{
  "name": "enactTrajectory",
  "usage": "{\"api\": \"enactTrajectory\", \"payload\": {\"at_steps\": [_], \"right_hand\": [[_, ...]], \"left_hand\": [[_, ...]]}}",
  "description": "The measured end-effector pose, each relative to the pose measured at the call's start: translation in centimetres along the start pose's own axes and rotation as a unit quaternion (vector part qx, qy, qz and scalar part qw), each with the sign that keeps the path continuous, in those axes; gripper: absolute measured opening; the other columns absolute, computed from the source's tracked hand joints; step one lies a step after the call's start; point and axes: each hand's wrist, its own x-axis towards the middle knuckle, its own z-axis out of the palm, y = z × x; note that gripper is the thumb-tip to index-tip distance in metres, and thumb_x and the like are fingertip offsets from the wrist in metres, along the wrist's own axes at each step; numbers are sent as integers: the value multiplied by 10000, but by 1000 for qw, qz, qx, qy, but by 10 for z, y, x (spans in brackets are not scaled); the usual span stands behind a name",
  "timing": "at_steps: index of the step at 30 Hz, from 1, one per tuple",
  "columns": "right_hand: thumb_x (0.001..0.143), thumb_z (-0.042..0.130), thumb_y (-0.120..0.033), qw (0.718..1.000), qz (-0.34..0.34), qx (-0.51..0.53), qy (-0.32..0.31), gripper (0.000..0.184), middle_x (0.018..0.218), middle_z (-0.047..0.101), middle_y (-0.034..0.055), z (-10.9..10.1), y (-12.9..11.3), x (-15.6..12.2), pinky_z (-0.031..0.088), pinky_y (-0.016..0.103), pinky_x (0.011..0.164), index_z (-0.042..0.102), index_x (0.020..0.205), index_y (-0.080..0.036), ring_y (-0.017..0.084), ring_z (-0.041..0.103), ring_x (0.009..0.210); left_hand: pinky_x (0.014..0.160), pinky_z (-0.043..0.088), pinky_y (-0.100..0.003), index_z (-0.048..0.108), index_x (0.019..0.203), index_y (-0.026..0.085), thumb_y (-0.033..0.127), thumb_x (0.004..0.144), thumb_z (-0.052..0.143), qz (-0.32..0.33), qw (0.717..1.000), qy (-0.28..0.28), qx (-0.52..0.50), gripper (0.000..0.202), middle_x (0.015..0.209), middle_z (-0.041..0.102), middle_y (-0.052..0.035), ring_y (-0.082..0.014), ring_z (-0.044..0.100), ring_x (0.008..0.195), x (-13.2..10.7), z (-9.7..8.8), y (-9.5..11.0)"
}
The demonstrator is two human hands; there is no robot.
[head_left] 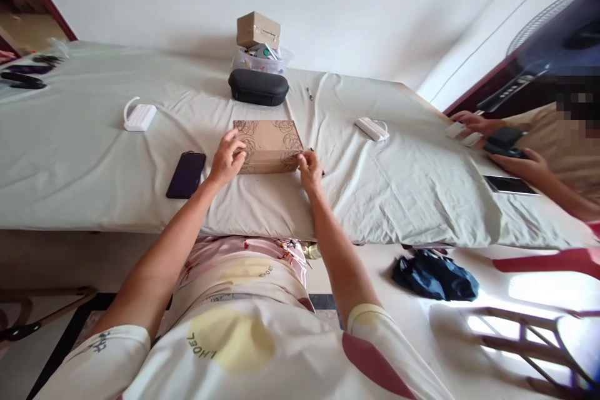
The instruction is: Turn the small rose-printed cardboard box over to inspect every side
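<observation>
A brown cardboard box [269, 137] with dark floral line drawings lies closed on the cloth in front of me. My left hand [227, 157] is at its left side, fingers curled over the left edge of the lid. At the front right corner, my right hand [309, 169] holds the box with thumb and bent fingers. A small dark item pokes out just beside the right hand, mostly hidden by it. Left of my left hand lies a dark smartphone [186, 175]. Behind the box sits a black zippered case [259, 87].
White power banks with cable loops lie to the left [140, 117] and right [372, 129]. A clear plastic bin [265, 62] carries a smaller carton [258, 29] by the wall. At far right, another person's hands hold a black object [505, 140] near a phone [510, 185].
</observation>
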Motion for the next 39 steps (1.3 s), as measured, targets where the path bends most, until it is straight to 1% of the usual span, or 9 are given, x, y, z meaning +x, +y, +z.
{"api": "enactTrajectory", "payload": {"at_steps": [4,6,8,11,14,20,28,34,39], "right_hand": [[891,558,-472,998,-14,-51,-46,239,852,624,26,4,4,-13,501,329,810,513,915,-238,192,576,820],[861,584,-393,994,-18,-89,-67,175,862,623,33,2,6,-16,494,353,836,492,885,-246,210,573,840],[831,592,-332,989,-21,-128,-75,151,864,617,41,0,7,-18,484,372,856,465,845,-251,223,567,859],[817,583,-311,985,-23,-151,-76,142,864,617,44,-1,7,-19,481,377,849,454,833,-254,227,561,854],[824,575,-353,986,-26,-143,-84,148,855,630,43,-2,7,-18,487,379,840,468,840,-252,225,564,844],[816,602,-413,987,-14,-151,-52,214,870,648,56,-2,9,-16,509,409,846,465,867,-257,229,597,821],[847,616,-529,981,-20,-185,-56,313,779,628,52,-3,12,-15,516,427,795,438,841,-271,254,613,780],[802,637,-450,981,-41,-185,-50,263,881,674,82,-1,17,-14,534,448,844,468,890,-268,265,629,846],[769,662,-362,977,-13,-200,-66,242,887,671,71,-2,17,-14,526,454,853,466,870,-262,262,622,843]], "left_hand": [[1276,336,-435,513,1356,201,283,928,585,-79,994,68,-36,441,1558,459,-140,-270,395,1506,-18,23,-8],[1268,355,-436,338,1532,201,289,918,595,-118,989,69,-57,671,1600,423,-140,-268,403,1506,-29,32,-9],[1225,418,-446,229,1592,194,287,906,603,-160,983,58,-72,788,1599,430,-152,-276,474,1457,-37,37,-11],[1157,490,-460,371,1517,176,284,892,616,-201,976,40,-75,680,1471,572,-160,-292,588,1342,-39,40,-16],[1147,497,-455,501,1389,173,269,880,644,-212,975,34,-60,537,1386,636,-153,-302,605,1319,-36,41,-18],[1117,517,-449,481,1424,157,144,849,663,-220,975,-4,-37,603,1385,640,-169,-316,636,1276,-34,42,-12],[1060,554,-421,510,1425,186,108,853,627,-202,977,23,-57,589,1369,658,-144,-297,650,1249,-34,45,-15],[1003,579,-409,443,1517,222,121,864,611,-203,977,18,-58,681,1323,692,-112,-284,691,1167,-35,45,-21],[975,589,-389,457,1509,235,143,897,609,-213,976,1,-47,638,1274,718,-95,-281,703,1150,-35,43,-21]]}}
